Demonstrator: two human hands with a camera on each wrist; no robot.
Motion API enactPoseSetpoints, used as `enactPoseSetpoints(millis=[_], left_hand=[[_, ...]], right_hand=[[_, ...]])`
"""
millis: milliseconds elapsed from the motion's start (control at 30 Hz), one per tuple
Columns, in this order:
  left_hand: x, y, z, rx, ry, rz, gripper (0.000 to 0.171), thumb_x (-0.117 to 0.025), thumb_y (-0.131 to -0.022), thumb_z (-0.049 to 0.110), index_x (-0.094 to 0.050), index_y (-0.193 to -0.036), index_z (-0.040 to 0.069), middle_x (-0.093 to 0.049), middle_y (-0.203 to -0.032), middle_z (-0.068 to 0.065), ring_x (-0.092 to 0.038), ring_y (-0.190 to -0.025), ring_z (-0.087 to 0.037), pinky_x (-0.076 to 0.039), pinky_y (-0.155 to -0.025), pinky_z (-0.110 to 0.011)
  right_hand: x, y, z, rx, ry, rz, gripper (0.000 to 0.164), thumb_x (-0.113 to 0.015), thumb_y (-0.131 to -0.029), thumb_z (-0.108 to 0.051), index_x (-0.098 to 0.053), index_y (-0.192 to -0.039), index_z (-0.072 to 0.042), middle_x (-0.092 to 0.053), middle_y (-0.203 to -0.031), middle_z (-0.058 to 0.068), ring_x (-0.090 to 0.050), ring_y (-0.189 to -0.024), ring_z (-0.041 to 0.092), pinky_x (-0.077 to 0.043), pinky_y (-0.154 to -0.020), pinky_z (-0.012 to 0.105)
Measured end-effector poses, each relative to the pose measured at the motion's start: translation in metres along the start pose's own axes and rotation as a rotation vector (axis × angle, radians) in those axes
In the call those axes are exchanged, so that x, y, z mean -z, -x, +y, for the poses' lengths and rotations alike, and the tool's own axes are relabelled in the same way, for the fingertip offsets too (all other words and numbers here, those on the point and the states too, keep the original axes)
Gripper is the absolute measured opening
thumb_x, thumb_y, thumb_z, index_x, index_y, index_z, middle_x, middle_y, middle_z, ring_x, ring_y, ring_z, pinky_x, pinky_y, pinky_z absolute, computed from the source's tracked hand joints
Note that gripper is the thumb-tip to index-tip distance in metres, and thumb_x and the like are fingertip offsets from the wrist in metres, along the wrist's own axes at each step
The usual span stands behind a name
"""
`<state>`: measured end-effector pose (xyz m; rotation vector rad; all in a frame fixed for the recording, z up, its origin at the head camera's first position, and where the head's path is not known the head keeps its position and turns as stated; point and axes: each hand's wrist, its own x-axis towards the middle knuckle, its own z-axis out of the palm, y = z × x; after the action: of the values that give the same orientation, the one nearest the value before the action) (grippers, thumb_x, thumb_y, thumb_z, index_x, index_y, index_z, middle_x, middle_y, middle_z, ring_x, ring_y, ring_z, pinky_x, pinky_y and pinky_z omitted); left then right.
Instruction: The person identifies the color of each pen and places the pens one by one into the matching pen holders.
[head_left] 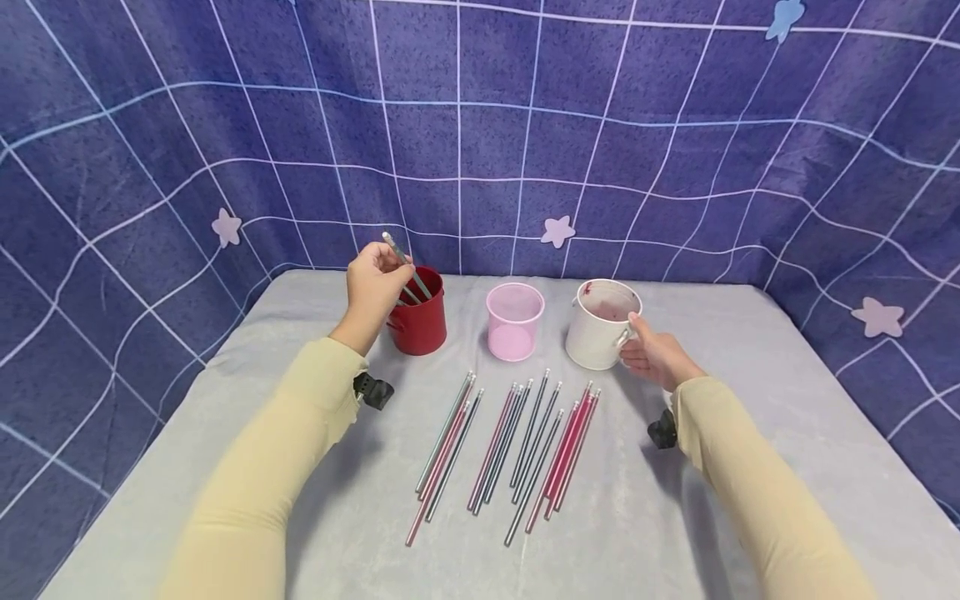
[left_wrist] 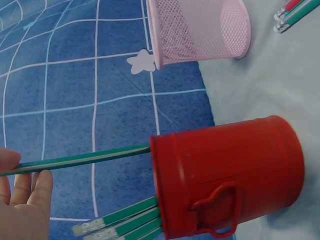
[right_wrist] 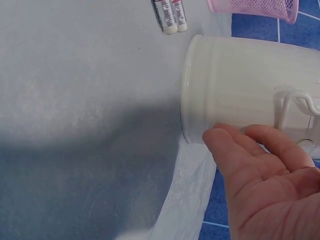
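Observation:
My left hand [head_left: 378, 283] pinches a green pencil [left_wrist: 85, 159] near its eraser end, between thumb and fingers. Its lower end goes down inside the red bucket [head_left: 420, 327]; the tip is hidden by the wall. Several more green pencils [left_wrist: 125, 220] lean in that bucket, erasers outward, as the left wrist view shows. On the other side, my right hand [head_left: 656, 354] rests against the white bucket [head_left: 592, 342], fingers extended along its outside below the handle [right_wrist: 297, 107]. The thumb is up near the rim in the head view.
Between the buckets stands a pink mesh cup [head_left: 513, 333]. Several red pencils [head_left: 573, 450] and dark green pencils [head_left: 450, 442] lie in loose groups on the grey cloth [head_left: 360, 517] in front. A blue gridded curtain [head_left: 480, 150] hangs behind.

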<state>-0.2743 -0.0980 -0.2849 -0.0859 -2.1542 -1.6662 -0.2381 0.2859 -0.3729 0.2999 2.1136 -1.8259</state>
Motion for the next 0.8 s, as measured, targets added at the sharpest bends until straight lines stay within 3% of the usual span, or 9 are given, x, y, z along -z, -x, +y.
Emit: enactPoseSetpoints(millis=[133, 400, 600, 800], left_hand=[[-0.002, 0.001, -0.003, 0.024, 0.008, -0.018, 0.009, -0.060, -0.080, -0.005, -0.057, -0.085, 0.001, -0.067, -0.090, -0.014, -0.059, -0.074, -0.007, -0.046, -0.071, -0.018], [-0.008, 0.001, -0.006, -0.001, -0.002, -0.021, 0.011, -0.061, -0.078, -0.007, -0.055, -0.082, 0.002, -0.068, -0.093, -0.020, -0.062, -0.077, -0.013, -0.046, -0.071, -0.017], [-0.009, -0.002, -0.013, 0.046, -0.046, -0.031, 0.010, -0.061, -0.080, -0.006, -0.056, -0.086, -0.001, -0.067, -0.095, -0.018, -0.060, -0.079, -0.013, -0.045, -0.072, -0.017], [-0.008, -0.002, -0.024, 0.062, -0.153, -0.052, 0.010, -0.062, -0.079, -0.003, -0.058, -0.088, 0.000, -0.067, -0.094, -0.017, -0.061, -0.085, -0.021, -0.045, -0.073, -0.021]], right_hand=[[0.001, -0.001, -0.001, 0.001, -0.006, 0.008, 0.089, -0.024, -0.099, -0.056, -0.022, -0.137, 0.024, -0.026, -0.142, 0.040, -0.028, -0.135, 0.044, -0.027, -0.110, 0.044], [0.003, -0.002, 0.000, 0.002, -0.033, 0.018, 0.086, -0.025, -0.100, -0.053, -0.022, -0.138, 0.024, -0.026, -0.142, 0.040, -0.028, -0.135, 0.044, -0.026, -0.110, 0.045], [0.003, -0.002, 0.000, 0.004, -0.030, 0.019, 0.086, -0.025, -0.099, -0.054, -0.021, -0.138, 0.023, -0.025, -0.143, 0.040, -0.027, -0.136, 0.043, -0.026, -0.111, 0.044], [0.003, -0.001, 0.001, 0.002, -0.017, 0.020, 0.087, -0.024, -0.099, -0.055, -0.021, -0.138, 0.023, -0.026, -0.142, 0.039, -0.029, -0.134, 0.045, -0.028, -0.109, 0.045]])
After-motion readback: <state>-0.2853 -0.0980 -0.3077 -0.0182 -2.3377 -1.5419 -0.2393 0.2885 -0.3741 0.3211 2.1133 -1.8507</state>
